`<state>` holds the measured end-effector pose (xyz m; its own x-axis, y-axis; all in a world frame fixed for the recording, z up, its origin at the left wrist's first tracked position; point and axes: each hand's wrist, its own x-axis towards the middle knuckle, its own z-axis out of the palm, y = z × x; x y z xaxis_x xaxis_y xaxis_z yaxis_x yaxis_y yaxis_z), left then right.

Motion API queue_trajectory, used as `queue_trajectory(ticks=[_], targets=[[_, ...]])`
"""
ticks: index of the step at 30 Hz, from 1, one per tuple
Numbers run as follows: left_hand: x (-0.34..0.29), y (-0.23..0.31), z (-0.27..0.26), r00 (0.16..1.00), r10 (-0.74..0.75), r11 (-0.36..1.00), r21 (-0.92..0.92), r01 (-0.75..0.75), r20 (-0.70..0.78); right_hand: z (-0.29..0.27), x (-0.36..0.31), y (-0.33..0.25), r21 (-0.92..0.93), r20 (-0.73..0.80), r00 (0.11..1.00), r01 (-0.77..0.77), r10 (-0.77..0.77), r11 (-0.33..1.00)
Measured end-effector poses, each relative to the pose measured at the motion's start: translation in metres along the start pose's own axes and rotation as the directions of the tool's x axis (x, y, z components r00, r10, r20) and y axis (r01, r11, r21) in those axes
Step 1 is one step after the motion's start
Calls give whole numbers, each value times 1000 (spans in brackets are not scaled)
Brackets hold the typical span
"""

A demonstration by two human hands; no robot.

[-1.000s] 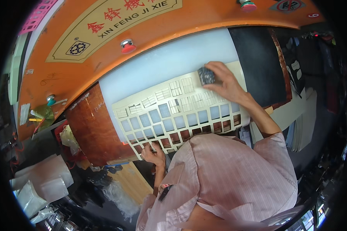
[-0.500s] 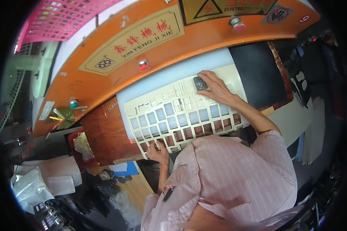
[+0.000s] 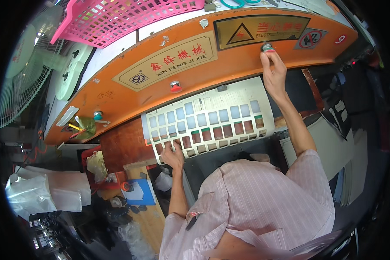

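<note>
A cream sheet with rows of rectangular cut-out windows [image 3: 209, 146] lies across the machine bed, its near part overhanging the bed's edge. My left hand [image 3: 172, 156] is closed on the sheet near its lower left corner, fingers at the window openings. My right hand [image 3: 274, 76] is raised to the orange machine front [image 3: 234, 54], its fingertips touching a red push button with a green ring [image 3: 268, 48]. That hand holds nothing, and a gap shows between thumb and fingers. A small dark block [image 3: 222, 88] rests at the sheet's far edge, partly hidden under the machine.
Another red button [image 3: 175, 86] and a green one [image 3: 98, 115] stick out of the machine front. A pink basket [image 3: 130, 19] stands on top, with a fan [image 3: 26, 82] at the left. A brown board [image 3: 123, 143] and a black pad [image 3: 297, 89] flank the sheet.
My right hand has left the dark block and moved up to the button. The sheet now reaches farther under the machine front. My left hand stays at its lower left corner.
</note>
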<state>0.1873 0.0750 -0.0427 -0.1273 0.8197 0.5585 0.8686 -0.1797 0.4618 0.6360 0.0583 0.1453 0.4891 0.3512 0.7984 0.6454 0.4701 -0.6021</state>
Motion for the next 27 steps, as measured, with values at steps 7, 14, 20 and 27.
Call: queue_trajectory(ticks=[7,14,20,27], targets=[[7,-12,12,999,28,998,-48,-30,-45,-73,-77,-14,-35,59,986,-157,159,987],[7,-13,15,977,145,989,-3,-148,-159,-97,-162,12,-222,51,917,-376,396,899],[6,-6,10,998,30,999,16,-29,-54,-65,-188,19,-203,123,941,-286,314,936],[4,-7,8,1000,-9,1000,-7,9,9,-32,-198,12,-197,246,897,-324,367,925]])
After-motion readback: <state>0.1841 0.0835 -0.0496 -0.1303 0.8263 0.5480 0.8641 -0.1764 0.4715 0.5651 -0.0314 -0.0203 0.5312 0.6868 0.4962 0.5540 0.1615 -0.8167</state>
